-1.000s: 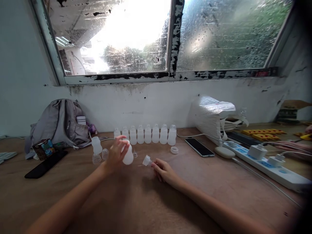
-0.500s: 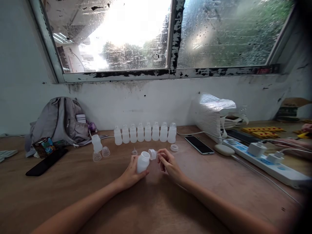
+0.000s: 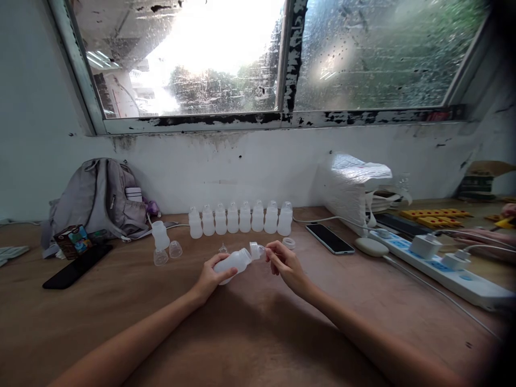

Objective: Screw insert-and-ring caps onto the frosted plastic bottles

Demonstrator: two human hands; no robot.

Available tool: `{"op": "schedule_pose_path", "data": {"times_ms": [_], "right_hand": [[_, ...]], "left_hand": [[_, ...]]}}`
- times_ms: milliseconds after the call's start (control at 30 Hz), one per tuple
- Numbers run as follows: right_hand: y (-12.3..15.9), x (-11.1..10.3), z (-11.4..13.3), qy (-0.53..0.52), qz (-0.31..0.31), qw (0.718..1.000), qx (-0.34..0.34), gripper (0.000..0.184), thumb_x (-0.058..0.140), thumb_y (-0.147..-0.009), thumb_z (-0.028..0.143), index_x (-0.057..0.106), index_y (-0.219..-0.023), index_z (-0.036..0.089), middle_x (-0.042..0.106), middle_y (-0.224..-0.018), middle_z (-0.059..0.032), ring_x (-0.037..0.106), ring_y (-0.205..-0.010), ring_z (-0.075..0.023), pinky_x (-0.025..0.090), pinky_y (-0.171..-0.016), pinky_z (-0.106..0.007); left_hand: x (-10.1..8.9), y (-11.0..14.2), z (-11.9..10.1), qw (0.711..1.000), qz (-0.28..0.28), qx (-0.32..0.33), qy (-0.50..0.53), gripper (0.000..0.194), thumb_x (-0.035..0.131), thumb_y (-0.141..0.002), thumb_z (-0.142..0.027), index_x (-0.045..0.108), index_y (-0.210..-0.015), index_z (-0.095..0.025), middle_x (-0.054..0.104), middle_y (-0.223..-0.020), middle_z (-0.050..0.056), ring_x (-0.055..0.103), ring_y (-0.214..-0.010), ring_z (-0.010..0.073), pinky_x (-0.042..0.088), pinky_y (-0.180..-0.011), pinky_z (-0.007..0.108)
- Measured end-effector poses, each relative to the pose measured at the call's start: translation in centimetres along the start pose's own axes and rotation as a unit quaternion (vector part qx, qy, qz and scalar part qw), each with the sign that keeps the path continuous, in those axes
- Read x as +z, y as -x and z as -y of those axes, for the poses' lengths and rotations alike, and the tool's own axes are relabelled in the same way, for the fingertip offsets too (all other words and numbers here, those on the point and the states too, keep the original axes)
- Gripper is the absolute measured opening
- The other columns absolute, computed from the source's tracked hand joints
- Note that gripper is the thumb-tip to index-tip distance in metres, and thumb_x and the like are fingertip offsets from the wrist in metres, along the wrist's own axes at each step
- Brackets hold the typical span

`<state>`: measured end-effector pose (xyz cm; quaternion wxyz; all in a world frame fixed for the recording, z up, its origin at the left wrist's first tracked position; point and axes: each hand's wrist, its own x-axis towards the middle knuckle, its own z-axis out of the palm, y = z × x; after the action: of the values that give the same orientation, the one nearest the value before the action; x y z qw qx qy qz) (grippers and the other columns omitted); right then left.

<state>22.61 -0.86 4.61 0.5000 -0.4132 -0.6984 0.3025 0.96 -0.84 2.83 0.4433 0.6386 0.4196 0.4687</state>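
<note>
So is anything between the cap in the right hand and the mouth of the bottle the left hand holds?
Nothing visible: the cap in the right hand sits right at the tilted bottle mouth, held by the left hand.

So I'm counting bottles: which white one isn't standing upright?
The bottle tilted in the left hand; the row of seven and the lone bottle stand upright.

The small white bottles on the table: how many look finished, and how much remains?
Done: seven capped bottles stand in a row by the wall. In hand: the left hand holds a tilted bottle while the right hand brings a nipple cap to its mouth. Left: one open bottle, two clear caps and a ring lie loose.
</note>
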Motion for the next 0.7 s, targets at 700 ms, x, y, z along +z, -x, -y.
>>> {"op": "schedule_pose_path", "data": {"times_ms": [700], "right_hand": [[0.1, -0.48, 0.19, 0.126, 0.049, 0.99, -0.046, 0.019, 0.044, -0.081, 0.033, 0.049, -0.069, 0.019, 0.043, -0.048, 0.0036, 0.04, -0.042, -0.0102, 0.031, -0.042, -0.022]], "left_hand": [[0.05, -0.02, -0.23, 0.999, -0.015, -0.028, 0.002, 0.043, 0.075, -0.05, -0.034, 0.053, -0.082, -0.015, 0.054, -0.079, 0.002, 0.052, -0.071, 0.015, 0.041, -0.061, 0.023]]}}
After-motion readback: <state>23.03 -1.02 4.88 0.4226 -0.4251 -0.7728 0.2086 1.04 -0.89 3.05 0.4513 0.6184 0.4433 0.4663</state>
